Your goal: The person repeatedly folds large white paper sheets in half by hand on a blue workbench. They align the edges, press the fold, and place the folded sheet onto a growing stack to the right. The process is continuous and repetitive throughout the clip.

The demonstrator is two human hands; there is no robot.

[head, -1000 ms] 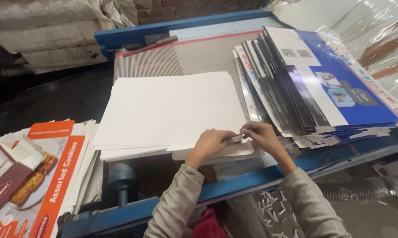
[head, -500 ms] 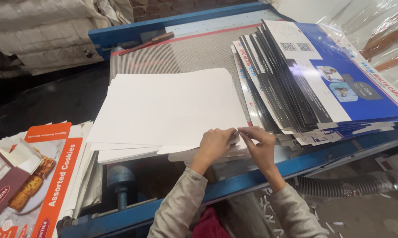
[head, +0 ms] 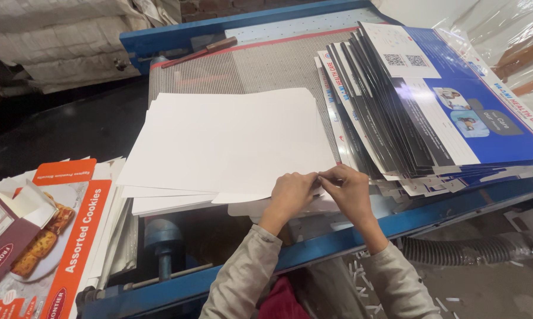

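Both hands meet at the near edge of the stack of blank white card sheets (head: 231, 142), which lies w/ its long axis running left-right across the blue metal bench (head: 432, 212). Left hand (head: 294, 192) rests curled on the stack's near right corner; right hand (head: 349, 189) touches it, fingertips (head: 324, 176) pinched narrow on a sheet edge. Right of the stack: fanned pile of blue printed cartons (head: 455, 112). Left of the stack: orange printed biscuit cartons (head: 71, 236). Beyond the stack: a wooden-handled tool (head: 201, 52).
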